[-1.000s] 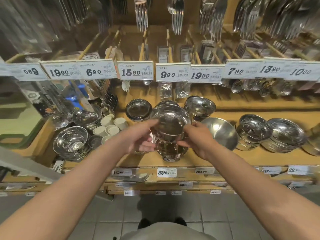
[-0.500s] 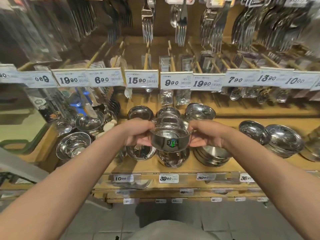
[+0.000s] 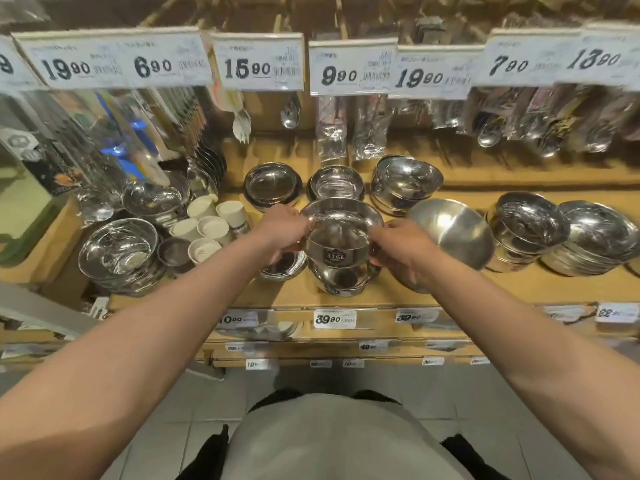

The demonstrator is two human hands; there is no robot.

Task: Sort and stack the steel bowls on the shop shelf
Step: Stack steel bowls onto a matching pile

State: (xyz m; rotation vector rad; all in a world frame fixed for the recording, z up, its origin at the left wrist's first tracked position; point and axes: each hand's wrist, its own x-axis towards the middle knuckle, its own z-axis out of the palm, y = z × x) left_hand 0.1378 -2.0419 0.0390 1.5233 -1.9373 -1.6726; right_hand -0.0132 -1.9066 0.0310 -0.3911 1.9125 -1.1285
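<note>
- Two hands grip one steel bowl (image 3: 341,233) by its rim: my left hand (image 3: 282,230) pinches the left edge, my right hand (image 3: 398,247) pinches the right edge.
- It sits on top of a bowl stack (image 3: 343,277) at the front middle of the wooden shelf (image 3: 519,289).
- Its near wall carries a dark sticker (image 3: 334,256).
- Beside my right hand a matte bowl (image 3: 453,233) lies tilted.
- White cups (image 3: 211,225) stand to the left.

Shelf tag (image 3: 334,319) — 39.90; hanging tag (image 3: 258,65) — 15.90.
</note>
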